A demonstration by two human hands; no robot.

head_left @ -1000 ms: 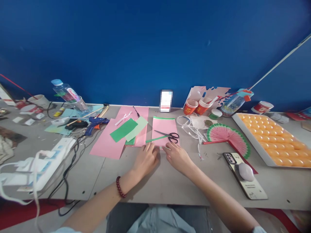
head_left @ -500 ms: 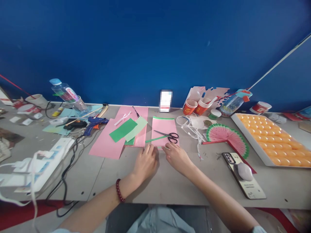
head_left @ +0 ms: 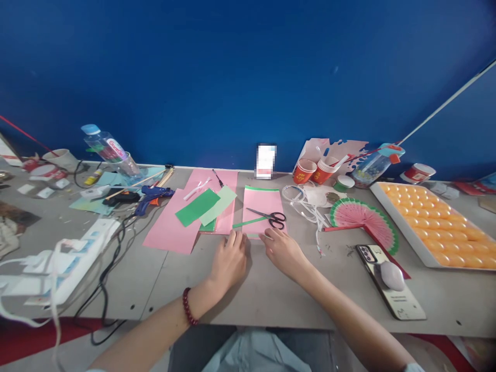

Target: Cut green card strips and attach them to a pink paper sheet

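A pink sheet of paper with a green strip along its far edge lies in front of me. Its near edge has a pale green strip, partly covered by my fingers. My left hand rests palm down at the near left corner, fingers slightly apart and holding nothing visible. My right hand has its fingers bent together on the near right edge of the sheet; its thumb is hidden. Black-handled scissors lie on the sheet, blades to the left, beside a narrow green paper strip.
Left are pink paper, a green rectangle, a blue glue gun and a power strip. Right are white cables, a pink-green paper fan, a phone and a tray of orange balls. Red cups stand behind.
My left hand has slid slightly left along the paper's near edge, and its fingers have straightened. My right hand stays at the right part of the edge. The view has shifted a little.
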